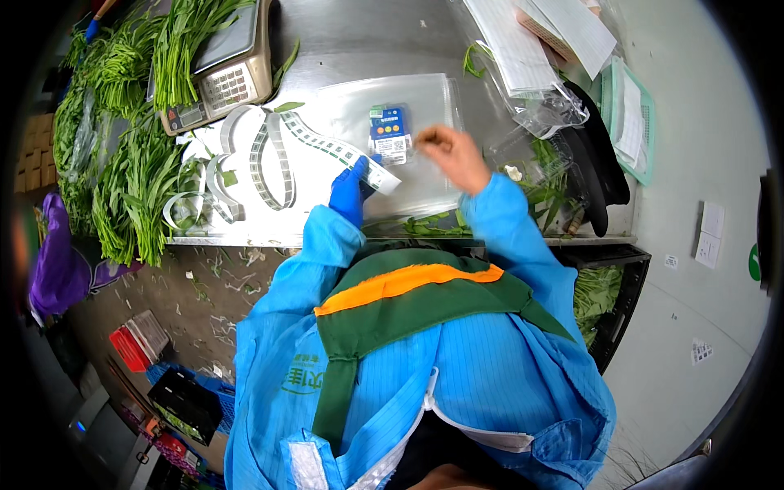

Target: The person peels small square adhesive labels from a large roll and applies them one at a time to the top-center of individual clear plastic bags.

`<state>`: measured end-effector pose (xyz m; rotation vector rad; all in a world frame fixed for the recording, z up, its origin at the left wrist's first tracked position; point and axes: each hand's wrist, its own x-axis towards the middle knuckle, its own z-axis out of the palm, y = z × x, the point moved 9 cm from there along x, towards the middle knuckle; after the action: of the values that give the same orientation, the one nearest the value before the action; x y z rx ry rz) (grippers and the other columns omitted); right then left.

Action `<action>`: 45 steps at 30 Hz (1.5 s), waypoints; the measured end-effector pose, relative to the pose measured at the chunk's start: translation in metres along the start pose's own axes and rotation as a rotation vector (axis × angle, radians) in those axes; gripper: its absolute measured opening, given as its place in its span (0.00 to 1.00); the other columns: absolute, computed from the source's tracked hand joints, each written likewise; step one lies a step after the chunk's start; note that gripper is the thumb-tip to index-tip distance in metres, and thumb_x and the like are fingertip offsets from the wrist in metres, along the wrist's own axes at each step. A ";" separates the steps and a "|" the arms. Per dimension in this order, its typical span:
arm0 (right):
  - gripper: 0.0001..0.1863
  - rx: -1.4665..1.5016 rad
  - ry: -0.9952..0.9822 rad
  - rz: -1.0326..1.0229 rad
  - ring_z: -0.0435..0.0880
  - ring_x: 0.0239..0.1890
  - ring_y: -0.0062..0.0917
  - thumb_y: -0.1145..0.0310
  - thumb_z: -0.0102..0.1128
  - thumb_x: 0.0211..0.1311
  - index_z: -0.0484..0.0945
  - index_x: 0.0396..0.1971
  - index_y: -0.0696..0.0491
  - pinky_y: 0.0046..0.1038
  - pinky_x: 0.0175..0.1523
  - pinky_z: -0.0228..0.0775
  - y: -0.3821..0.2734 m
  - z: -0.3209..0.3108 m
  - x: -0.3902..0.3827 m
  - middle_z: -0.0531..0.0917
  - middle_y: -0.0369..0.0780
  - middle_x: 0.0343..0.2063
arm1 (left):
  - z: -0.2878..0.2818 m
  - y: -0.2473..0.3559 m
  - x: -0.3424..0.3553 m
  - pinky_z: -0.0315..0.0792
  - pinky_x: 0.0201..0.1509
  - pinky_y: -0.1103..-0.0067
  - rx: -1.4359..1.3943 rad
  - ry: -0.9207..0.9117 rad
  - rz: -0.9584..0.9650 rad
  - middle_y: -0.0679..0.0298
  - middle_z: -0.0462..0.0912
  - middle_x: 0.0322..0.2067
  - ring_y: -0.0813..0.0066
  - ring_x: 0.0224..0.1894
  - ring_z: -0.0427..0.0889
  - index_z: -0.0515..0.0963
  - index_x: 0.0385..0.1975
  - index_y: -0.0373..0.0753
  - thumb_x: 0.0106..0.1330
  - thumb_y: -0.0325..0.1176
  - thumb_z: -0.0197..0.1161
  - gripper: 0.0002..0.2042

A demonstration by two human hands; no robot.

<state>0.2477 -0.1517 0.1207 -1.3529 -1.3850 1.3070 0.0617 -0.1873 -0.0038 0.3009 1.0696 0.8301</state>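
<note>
My left hand, in a blue glove, grips the end of a long strip of labels, which curls away leftward in loops over the table. Close to its fingertips lies a stack of clear plastic bags with a blue and white printed label on the top one. My bare right hand hovers over the right side of the bags, thumb and fingers pinched together. Whatever may be in that pinch is too small and blurred to make out.
Bundles of leafy greens pile up at the left beside a weighing scale. White packaging sheets and a black curved object lie at the right. A black crate of greens stands below the table's right edge.
</note>
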 end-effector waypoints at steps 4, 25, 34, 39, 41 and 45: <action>0.07 -0.468 -0.142 -0.023 0.80 0.35 0.37 0.73 0.58 0.54 0.79 0.32 0.56 0.33 0.42 0.73 0.023 -0.024 0.055 0.82 0.43 0.30 | -0.024 -0.024 0.029 0.73 0.47 0.77 0.082 -0.001 -0.082 0.56 0.79 0.46 0.68 0.44 0.80 0.73 0.52 0.30 0.72 0.40 0.48 0.20; 0.12 -0.163 -0.399 0.070 0.79 0.36 0.22 0.73 0.64 0.55 0.74 0.38 0.57 0.26 0.42 0.72 0.055 0.052 0.043 0.81 0.40 0.32 | -0.027 -0.029 0.036 0.70 0.55 0.72 -0.159 -0.105 -0.077 0.55 0.75 0.50 0.66 0.50 0.76 0.67 0.57 0.30 0.71 0.39 0.51 0.21; 0.11 -0.217 -0.386 -0.266 0.80 0.34 0.25 0.79 0.60 0.56 0.79 0.40 0.56 0.28 0.41 0.73 -0.015 0.073 0.001 0.82 0.43 0.31 | 0.014 0.029 0.001 0.73 0.53 0.71 -0.183 -0.241 -0.023 0.54 0.77 0.48 0.66 0.48 0.78 0.67 0.56 0.30 0.72 0.42 0.48 0.21; 0.07 -0.130 -0.398 -0.158 0.82 0.37 0.26 0.78 0.60 0.55 0.80 0.34 0.57 0.30 0.44 0.73 -0.014 0.068 -0.010 0.83 0.42 0.34 | 0.018 0.036 -0.005 0.71 0.55 0.74 -0.019 -0.258 0.013 0.55 0.76 0.49 0.67 0.49 0.76 0.68 0.56 0.29 0.74 0.40 0.45 0.21; 0.08 0.043 -0.394 0.011 0.81 0.39 0.26 0.78 0.60 0.53 0.80 0.35 0.56 0.28 0.46 0.73 0.002 0.065 -0.015 0.82 0.42 0.39 | 0.023 0.036 -0.009 0.70 0.55 0.74 0.051 -0.262 0.012 0.55 0.76 0.48 0.68 0.49 0.76 0.68 0.56 0.29 0.73 0.41 0.46 0.21; 0.13 0.143 -0.370 -0.087 0.79 0.45 0.27 0.80 0.60 0.52 0.79 0.39 0.56 0.27 0.49 0.71 -0.016 0.058 -0.022 0.78 0.42 0.49 | 0.014 0.044 -0.012 0.70 0.55 0.74 0.050 -0.159 0.052 0.58 0.79 0.44 0.69 0.47 0.77 0.72 0.56 0.35 0.71 0.43 0.49 0.21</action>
<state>0.1914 -0.1805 0.1302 -0.9762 -1.5399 1.6206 0.0512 -0.1645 0.0363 0.4310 0.9382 0.8130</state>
